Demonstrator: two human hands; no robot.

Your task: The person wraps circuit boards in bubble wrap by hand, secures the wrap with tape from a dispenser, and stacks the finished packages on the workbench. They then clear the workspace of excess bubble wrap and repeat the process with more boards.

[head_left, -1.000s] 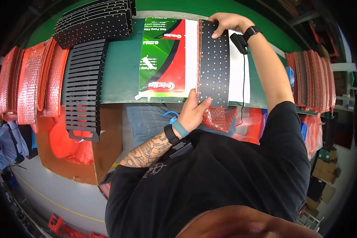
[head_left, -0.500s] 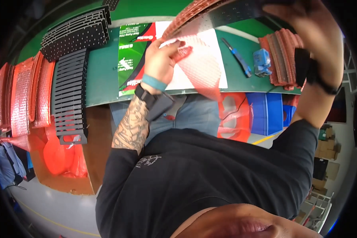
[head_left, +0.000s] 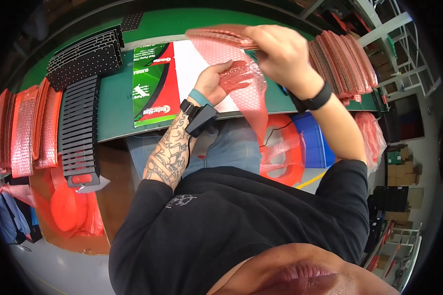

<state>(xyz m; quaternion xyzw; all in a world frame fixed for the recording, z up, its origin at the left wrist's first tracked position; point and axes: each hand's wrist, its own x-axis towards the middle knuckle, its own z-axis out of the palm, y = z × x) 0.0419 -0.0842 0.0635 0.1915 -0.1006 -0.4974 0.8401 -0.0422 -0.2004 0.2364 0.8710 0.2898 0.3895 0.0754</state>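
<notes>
One bubble-wrapped bundle (head_left: 214, 37) had left the counter (head_left: 115, 103), gripped by the right hand (head_left: 284, 51); below it, the left hand (head_left: 212, 84) pinched a loose flap (head_left: 251, 97), wrapping seemingly unfinished.

- Two bare hands: one left hand (head_left: 210, 84), one right hand (head_left: 282, 51).
- One bubble-wrapped piece (head_left: 216, 35) in the right.
- Three wrist straps: one teal strap (head_left: 199, 98), two black straps (head_left: 321, 96).
- One printed sheet (head_left: 153, 78).
- One black slatted piece (head_left: 79, 130).
- Several upright perforated panels (head_left: 83, 70) (overlapping too closely to count).
- Two groups of wrapped pieces: left group (head_left: 23, 132), right group (head_left: 340, 64).
</notes>
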